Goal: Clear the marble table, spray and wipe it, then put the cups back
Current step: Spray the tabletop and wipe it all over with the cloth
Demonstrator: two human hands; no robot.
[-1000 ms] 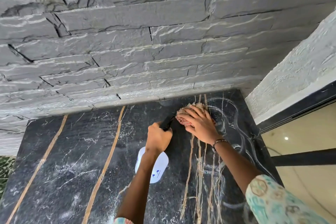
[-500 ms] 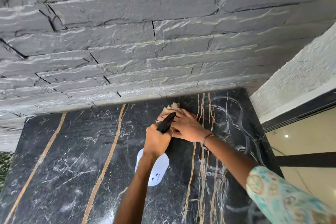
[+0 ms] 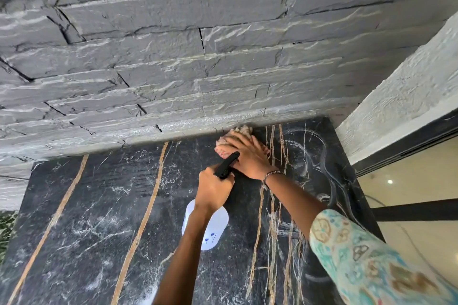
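Note:
The black marble table (image 3: 99,218) with gold and white veins fills the lower part of the view. My left hand (image 3: 213,188) grips the black head of a white spray bottle (image 3: 210,230), held just above the table's middle. My right hand (image 3: 245,153) lies flat on a beige cloth (image 3: 241,130), pressing it to the marble at the far edge, right against the wall. Most of the cloth is hidden under my fingers. No cups are in view.
A grey rough stone wall (image 3: 198,57) rises directly behind the table. A white textured wall (image 3: 409,86) and a dark door frame (image 3: 406,146) stand to the right, with a glossy beige floor (image 3: 409,205) beyond the table's right edge.
My right hand has slid the cloth away from me and leftwards, up to the wall. My left hand with the spray bottle stayed nearly in place.

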